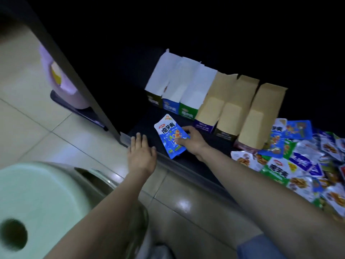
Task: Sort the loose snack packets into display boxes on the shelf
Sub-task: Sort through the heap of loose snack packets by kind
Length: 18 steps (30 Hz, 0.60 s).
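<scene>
Far left and low: a pale green round stool (37, 199), blurred, with one dark hole in its top; above it, pale floor tiles (33, 128) and a lilac thing (63, 81) with a yellow patch, half hidden behind a dark upright panel. Next along, the left hand (141, 156): released, fingers straight and close together, palm down over the front lip of the dark shelf (141, 122). Just to its right, a blue snack packet (170, 137), tilted, printed face up, low over the front part of the shelf and in no box; perhaps lying on the surface, perhaps lifted just clear, hard to tell in the gloom; grasped at its right side by the right hand (193, 142), fingers curled round the edge. Behind, along the shelf, a row of open boxes touching side by side: three white-flapped display boxes (179, 85) with dark, blue and green fronts; then three brown-flapped display boxes (235, 109), flaps standing up. Far right, a loose pile of snack packets (302, 161), blue, green and silver, heaped on the shelf just beside the last brown-flapped box and spreading toward the front edge.
</scene>
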Tool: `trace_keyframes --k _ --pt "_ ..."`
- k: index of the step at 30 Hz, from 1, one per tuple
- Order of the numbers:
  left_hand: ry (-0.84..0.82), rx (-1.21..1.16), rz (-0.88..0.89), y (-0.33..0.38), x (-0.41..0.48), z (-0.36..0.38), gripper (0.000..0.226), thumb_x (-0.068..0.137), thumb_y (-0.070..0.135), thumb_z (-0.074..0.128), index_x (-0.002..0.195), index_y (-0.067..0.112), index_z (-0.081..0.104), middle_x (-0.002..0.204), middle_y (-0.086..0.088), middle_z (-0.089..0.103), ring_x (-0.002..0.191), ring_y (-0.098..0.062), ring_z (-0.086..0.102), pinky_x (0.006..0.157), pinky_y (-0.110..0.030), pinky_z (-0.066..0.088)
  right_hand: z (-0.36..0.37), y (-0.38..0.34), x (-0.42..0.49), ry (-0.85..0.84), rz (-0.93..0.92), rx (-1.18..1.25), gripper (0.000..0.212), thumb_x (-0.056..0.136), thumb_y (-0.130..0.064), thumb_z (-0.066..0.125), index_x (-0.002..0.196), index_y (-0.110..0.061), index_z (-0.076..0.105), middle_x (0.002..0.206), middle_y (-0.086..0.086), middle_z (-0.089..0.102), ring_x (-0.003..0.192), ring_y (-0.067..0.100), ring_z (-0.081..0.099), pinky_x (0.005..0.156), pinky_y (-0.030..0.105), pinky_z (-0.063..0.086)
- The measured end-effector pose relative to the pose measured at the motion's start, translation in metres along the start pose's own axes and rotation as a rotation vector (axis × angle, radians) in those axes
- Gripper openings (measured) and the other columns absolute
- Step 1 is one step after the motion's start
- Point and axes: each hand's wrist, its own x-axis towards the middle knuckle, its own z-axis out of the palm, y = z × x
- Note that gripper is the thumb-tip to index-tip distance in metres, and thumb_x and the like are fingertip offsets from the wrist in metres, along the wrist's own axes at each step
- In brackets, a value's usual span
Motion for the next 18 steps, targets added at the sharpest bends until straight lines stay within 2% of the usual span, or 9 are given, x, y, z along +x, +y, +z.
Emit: trace_keyframes --k 4,5,7,9,11,12,14,16,18 --pt "0.042 -0.083 -0.023 -0.006 0.009 0.007 0.059 0.104 0.032 0.032 0.155 0.010 0.012 0.164 -0.007 0.003 0.151 -0.023 -0.001 0.120 -0.034 0.005 0.033 -0.008 0.025 -0.019 -0.030 -0.090 0.047 0.087 -0.003 0.068 0.129 -0.009 0.048 0.093 -0.003 0.057 0.092 0.018 0.058 0.081 0.028 0.050" --pt "0.062 -0.084 -0.012 -0.007 0.010 0.009 0.058 0.104 0.032 0.032 0.155 0.011 0.013 0.164 -0.007 0.004 0.151 -0.024 -0.001 0.120 -0.035 0.006 0.038 -0.009 0.029 -0.010 -0.058 -0.136 0.045 0.087 -0.002 0.067 0.129 -0.007 0.051 0.096 -0.001 0.057 0.093 0.017 0.056 0.081 0.025 0.047" --pt "0.076 -0.052 0.014 -0.012 0.011 0.012 0.057 0.104 0.033 0.031 0.155 0.014 0.015 0.164 -0.007 0.005 0.151 -0.024 -0.001 0.119 -0.036 0.008 0.044 -0.008 0.035 -0.001 -0.128 -0.258 0.042 0.089 -0.006 0.067 0.129 -0.007 0.056 0.117 0.010 0.056 0.101 0.018 0.055 0.087 0.021 0.042" --pt "0.054 -0.011 0.024 -0.014 0.011 0.015 0.056 0.104 0.034 0.033 0.154 0.015 0.020 0.163 -0.010 0.007 0.151 -0.027 -0.001 0.119 -0.038 0.009 0.041 -0.004 0.034 -0.042 -0.175 -0.371 0.041 0.091 -0.012 0.064 0.131 -0.010 0.057 0.130 0.015 0.050 0.116 0.024 0.053 0.098 0.023 0.038" --pt "0.078 0.003 0.032 -0.012 0.011 0.014 0.054 0.100 0.030 0.043 0.148 0.008 0.035 0.159 -0.022 0.017 0.148 -0.037 0.010 0.117 -0.043 0.013 0.028 -0.002 0.027 -0.097 -0.237 -0.485 0.042 0.092 -0.014 0.061 0.134 -0.014 0.055 0.134 0.013 0.048 0.123 0.026 0.048 0.104 0.026 0.036" --pt "0.127 0.006 0.054 -0.008 0.010 0.012 0.050 0.096 0.025 0.051 0.140 0.002 0.045 0.153 -0.029 0.027 0.143 -0.044 0.021 0.114 -0.049 0.019 0.018 -0.002 0.022 -0.120 -0.264 -0.517 0.043 0.092 -0.013 0.060 0.135 -0.015 0.054 0.134 0.011 0.048 0.121 0.025 0.049 0.102 0.026 0.038" --pt "0.239 0.044 0.149 0.009 0.011 0.011 0.042 0.083 0.016 0.060 0.118 -0.006 0.057 0.132 -0.036 0.046 0.122 -0.051 0.042 0.101 -0.056 0.036 -0.008 -0.002 0.009 -0.152 -0.294 -0.522 0.040 0.093 -0.008 0.058 0.133 -0.013 0.054 0.128 0.009 0.051 0.104 0.022 0.059 0.092 0.023 0.044" --pt "0.296 0.053 0.300 0.038 0.007 0.008 0.038 0.075 0.013 0.059 0.110 -0.003 0.059 0.121 -0.031 0.053 0.109 -0.048 0.050 0.091 -0.055 0.042 -0.039 -0.001 -0.009 -0.169 -0.316 -0.514 0.034 0.092 -0.001 0.055 0.126 -0.009 0.058 0.109 0.008 0.062 0.082 0.015 0.061 0.081 0.022 0.048" --pt "0.293 -0.002 0.463 0.076 -0.002 0.007 0.038 0.077 0.019 0.048 0.108 0.004 0.062 0.113 -0.022 0.056 0.105 -0.041 0.051 0.087 -0.051 0.044 -0.075 0.006 -0.031 -0.165 -0.328 -0.522 0.029 0.091 0.004 0.051 0.115 -0.006 0.063 0.092 0.007 0.067 0.069 0.008 0.060 0.072 0.016 0.048"
